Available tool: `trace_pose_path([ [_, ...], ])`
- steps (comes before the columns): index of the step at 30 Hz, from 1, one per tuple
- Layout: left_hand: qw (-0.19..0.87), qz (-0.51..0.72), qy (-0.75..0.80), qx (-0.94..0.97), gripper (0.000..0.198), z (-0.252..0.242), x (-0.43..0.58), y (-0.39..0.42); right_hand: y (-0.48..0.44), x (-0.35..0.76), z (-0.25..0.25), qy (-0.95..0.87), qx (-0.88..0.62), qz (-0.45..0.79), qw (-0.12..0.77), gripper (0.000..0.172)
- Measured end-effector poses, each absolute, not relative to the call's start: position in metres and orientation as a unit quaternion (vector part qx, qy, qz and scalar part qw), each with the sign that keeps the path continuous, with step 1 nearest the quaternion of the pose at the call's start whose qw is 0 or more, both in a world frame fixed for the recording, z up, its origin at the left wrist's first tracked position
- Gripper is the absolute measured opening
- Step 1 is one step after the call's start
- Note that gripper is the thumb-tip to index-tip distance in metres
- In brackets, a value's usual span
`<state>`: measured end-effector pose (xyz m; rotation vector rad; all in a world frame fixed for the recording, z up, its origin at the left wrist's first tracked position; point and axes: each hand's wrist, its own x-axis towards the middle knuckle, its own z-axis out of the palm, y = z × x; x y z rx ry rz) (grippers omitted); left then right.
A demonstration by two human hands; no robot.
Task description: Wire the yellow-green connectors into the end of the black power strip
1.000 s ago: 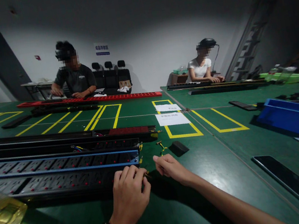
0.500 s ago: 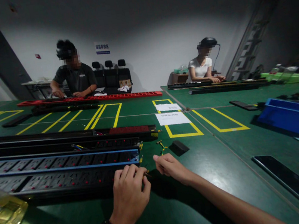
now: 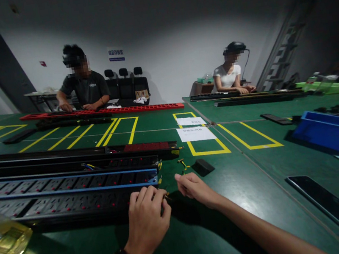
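Note:
My left hand [image 3: 149, 216] is closed over the right end of the nearest black power strip [image 3: 81, 203], its fingers bent across the top. A short yellow-green wire [image 3: 166, 196] pokes out by its fingertips. Just right of that end, my right hand [image 3: 195, 189] is closed with thumb and fingers pressed together; whatever it may hold is hidden. Behind the near strip lies a second power strip with a blue edge [image 3: 102, 188]. Beyond my right hand are loose yellow-green wires [image 3: 183, 165] and a small black block [image 3: 203, 167].
A glass of yellow liquid [image 3: 5, 239] stands at the left. To the right lie a phone [image 3: 336, 208] and a blue bin [image 3: 338, 134]. Paper labels [image 3: 196, 133] are on the green table. Two people work across it, one behind a long red strip [image 3: 140, 108].
My right hand has shifted very slightly to the right, away from the strip's end. My left hand stays where it was.

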<state>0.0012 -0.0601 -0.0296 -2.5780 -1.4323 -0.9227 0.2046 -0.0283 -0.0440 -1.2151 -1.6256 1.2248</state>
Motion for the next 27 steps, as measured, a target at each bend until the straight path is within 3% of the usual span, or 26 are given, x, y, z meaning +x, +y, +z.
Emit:
trace_pose_path([
  [2, 0.023, -0.299, -0.464, -0.833, 0.023, -0.030, 0.001, -0.060, -0.026, 0.214, -0.040, -0.653, -0.494, 0.421, 0.391, 0.074],
  [5, 0.020, -0.299, -0.463, -0.834, 0.023, -0.030, 0.001, -0.060, -0.022, 0.238, -0.031, -0.671, -0.561, 0.231, 0.426, 0.067],
  [10, 0.021, -0.306, -0.459, -0.834, 0.023, -0.030, 0.001, -0.059, -0.017, 0.276, -0.020, -0.714, -0.639, 0.004, 0.287, 0.039],
  [17, 0.027, -0.310, -0.458, -0.833, 0.024, -0.030, 0.001, -0.059, -0.019, 0.278, -0.019, -0.799, -0.571, 0.028, 0.186, 0.014],
  [22, 0.033, -0.310, -0.458, -0.833, 0.025, -0.030, 0.001, -0.059, -0.023, 0.270, -0.019, -0.814, -0.560, 0.030, 0.152, 0.012],
  [27, 0.046, -0.307, -0.455, -0.835, 0.024, -0.030, 0.001, -0.058, -0.020, 0.279, -0.012, -0.749, -0.639, -0.035, 0.171, 0.022],
])
